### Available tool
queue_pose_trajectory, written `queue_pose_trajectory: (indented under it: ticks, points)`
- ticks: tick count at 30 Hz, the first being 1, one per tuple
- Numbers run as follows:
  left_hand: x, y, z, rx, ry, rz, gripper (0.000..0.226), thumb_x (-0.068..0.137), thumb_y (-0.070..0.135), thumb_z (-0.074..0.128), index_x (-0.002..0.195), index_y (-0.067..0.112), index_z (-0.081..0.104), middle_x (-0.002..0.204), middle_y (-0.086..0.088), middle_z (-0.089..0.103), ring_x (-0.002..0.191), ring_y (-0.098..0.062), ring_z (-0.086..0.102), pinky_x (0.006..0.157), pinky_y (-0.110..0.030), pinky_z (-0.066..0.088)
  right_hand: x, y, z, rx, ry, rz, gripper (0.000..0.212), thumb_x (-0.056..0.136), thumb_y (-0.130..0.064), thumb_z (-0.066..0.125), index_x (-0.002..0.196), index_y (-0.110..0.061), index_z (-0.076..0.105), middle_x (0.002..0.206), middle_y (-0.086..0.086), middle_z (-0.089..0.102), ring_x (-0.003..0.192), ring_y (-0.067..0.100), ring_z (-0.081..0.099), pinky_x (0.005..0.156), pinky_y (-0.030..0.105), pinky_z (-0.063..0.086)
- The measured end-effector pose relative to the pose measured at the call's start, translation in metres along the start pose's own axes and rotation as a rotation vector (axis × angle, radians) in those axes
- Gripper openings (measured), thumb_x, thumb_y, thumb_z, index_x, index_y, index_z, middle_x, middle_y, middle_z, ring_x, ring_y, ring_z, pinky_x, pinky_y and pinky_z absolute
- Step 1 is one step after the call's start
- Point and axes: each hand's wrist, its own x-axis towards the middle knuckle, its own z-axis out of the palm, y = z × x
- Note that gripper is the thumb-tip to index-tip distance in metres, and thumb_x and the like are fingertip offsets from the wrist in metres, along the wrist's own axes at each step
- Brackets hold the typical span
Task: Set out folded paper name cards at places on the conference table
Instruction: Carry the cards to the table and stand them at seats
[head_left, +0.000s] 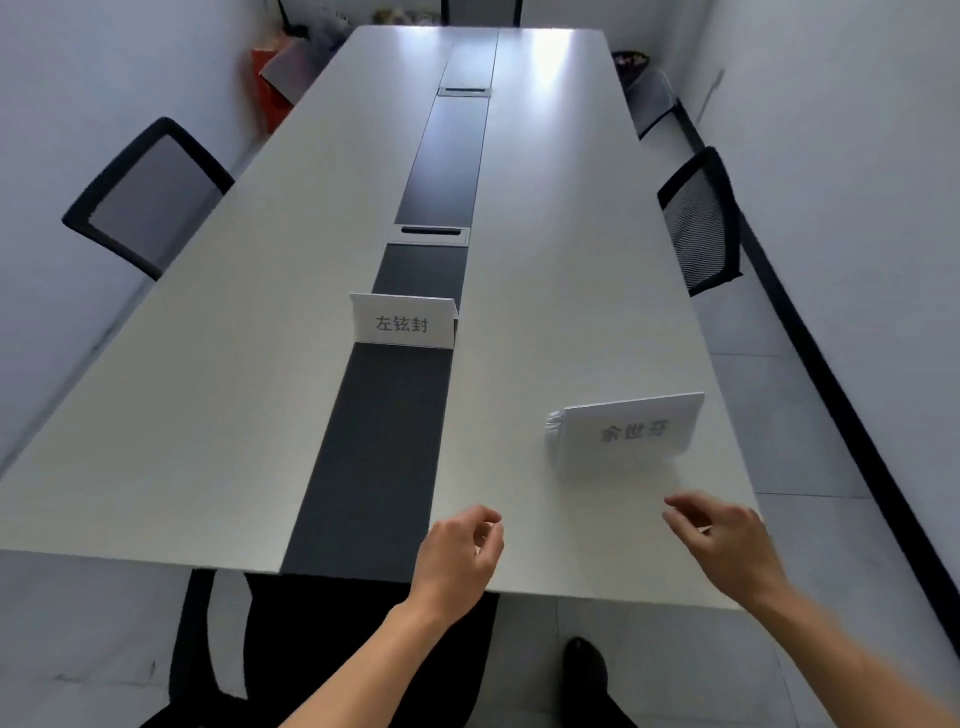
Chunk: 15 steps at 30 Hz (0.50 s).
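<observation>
Nearest, stood at the short end of the table, one dark shoe planted on the grey floor. Held the left hand over the near edge, just right of the dark strip that ran down the middle; kept its fingers curled loosely inward, thumb close to the fingertips, pinching nothing. Held the right hand further right, above the white top, fingers slightly apart and bent, reaching forward, also empty and touching nothing.

Just beyond the right hand, saw a stack of folded cards lying flat on the white top, apart from both hands, dark characters printed on the uppermost sheet. Could not tell how many cards lay in it.

Further on, to the left, saw one card standing upright across the dark strip, its printed face turned toward the camera, well apart from the stack.

Past that, noted a cable box set into the strip, and a second box much further along.

Noted a mesh chair at the left side and another chair at the right, both roughly level with the first box. Made out something red by the far left corner, too blurred to identify.
</observation>
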Motion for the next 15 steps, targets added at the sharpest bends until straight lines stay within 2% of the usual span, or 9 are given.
queue_pose_trajectory:
  ticks: [3,6,10,13,15]
  points:
    - [0.025,0.021,0.012,0.038,-0.02,0.045,0.033,0.087,0.037,0.057,0.116,0.022,0.062,0.103,0.01,0.068,0.094,-0.002,0.062,0.085,-0.029,0.054,0.017,0.019,-0.023,0.063,0.072,0.056,0.028,0.079,-0.027,0.073,0.105,-0.018,0.071,0.082,-0.009,0.072,0.077,0.011,0.068,0.076,0.038,0.056]
    - [0.06,0.041,0.025,0.079,-0.056,0.083,0.051,0.083,0.04,0.063,0.13,0.025,0.05,0.125,0.007,0.057,0.11,-0.007,0.055,0.095,-0.031,0.049,0.056,0.041,-0.038,0.093,0.088,0.049,0.054,0.075,-0.036,0.075,0.124,-0.02,0.058,0.108,-0.001,0.07,0.095,0.015,0.066,0.079,0.041,0.056]
    - [0.11,0.062,0.045,0.136,-0.095,0.062,0.081,0.076,0.041,0.072,0.144,0.026,0.031,0.14,0.004,0.044,0.129,-0.014,0.042,0.105,-0.03,0.037,0.124,0.063,-0.042,0.104,-0.068,0.001,0.087,0.069,-0.042,0.079,0.142,-0.024,0.036,0.143,0.001,0.048,0.124,0.02,0.051,0.094,0.049,0.05]
    - [0.14,0.072,0.062,0.14,-0.148,-0.011,0.086,0.073,0.04,0.075,0.145,0.028,0.029,0.143,0.003,0.041,0.132,-0.016,0.04,0.106,-0.033,0.035,0.168,0.073,-0.035,0.115,-0.253,-0.057,0.087,0.069,-0.046,0.078,0.143,-0.027,0.036,0.147,0.001,0.043,0.131,0.022,0.044,0.101,0.049,0.044]
    - [0.151,0.076,0.072,0.121,-0.134,-0.051,0.071,0.077,0.034,0.073,0.139,0.027,0.041,0.139,0.002,0.047,0.127,-0.017,0.045,0.103,-0.029,0.035,0.187,0.075,-0.033,0.126,-0.328,-0.074,0.073,0.071,-0.047,0.076,0.136,-0.029,0.048,0.138,-0.001,0.053,0.117,0.018,0.053,0.092,0.039,0.047]
